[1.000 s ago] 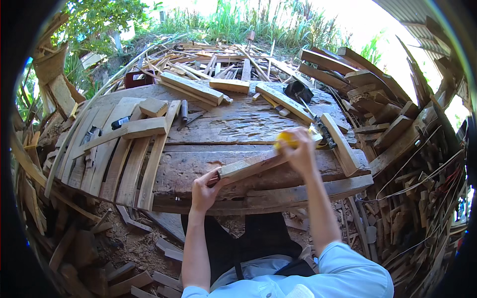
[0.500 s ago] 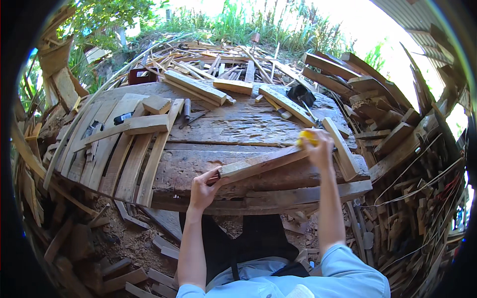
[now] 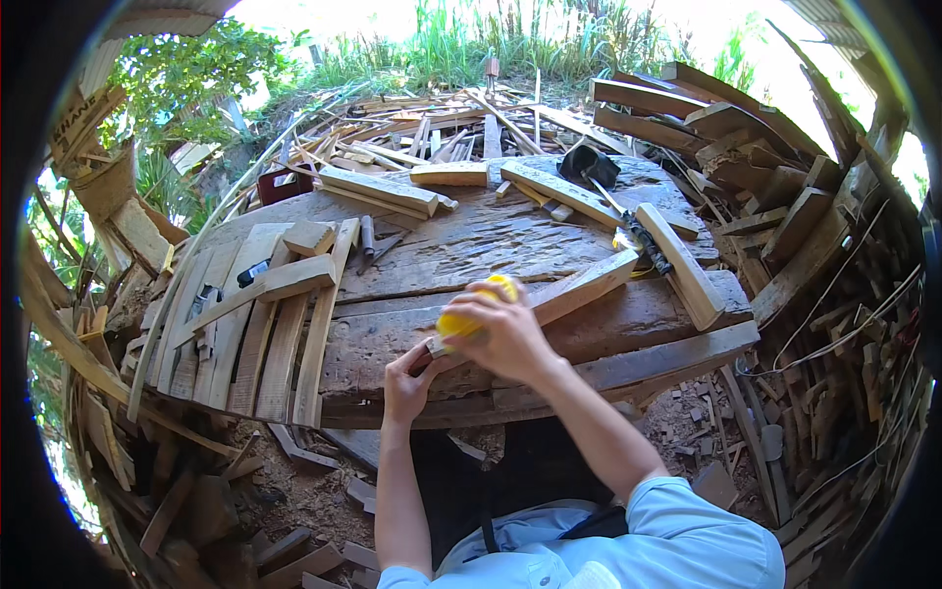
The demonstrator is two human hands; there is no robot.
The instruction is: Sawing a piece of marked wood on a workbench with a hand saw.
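Note:
My left hand point(image 3: 405, 383) is closed round the near left end of a squared wooden bar point(image 3: 584, 285), fingers beneath and thumb at its side. The bar lies slanted across the rough plank workbench point(image 3: 392, 339), its far end toward the right. My right hand point(image 3: 500, 329) is wrapped over a yellow palm-sized object point(image 3: 459, 322), pressed against the bar close to my left hand. Motion blur and the fingers hide its exact kind. Right of the bar's far end lies a long tool with a dark handle point(image 3: 648, 240), beside another wooden piece point(image 3: 679, 265).
Slats point(image 3: 280, 344) cover the bench's left side, with a wooden offcut point(image 3: 294, 278) across them. Cut timbers point(image 3: 378, 189) and a black pouch-like thing point(image 3: 589, 167) lie along the back. Stacked boards point(image 3: 756, 137) rise at right; scraps point(image 3: 294, 447) litter the ground.
My right hand has swept leftward along the bar with the yellow object, from the far right end to beside my left hand. My left hand keeps its hold. The view has shifted slightly.

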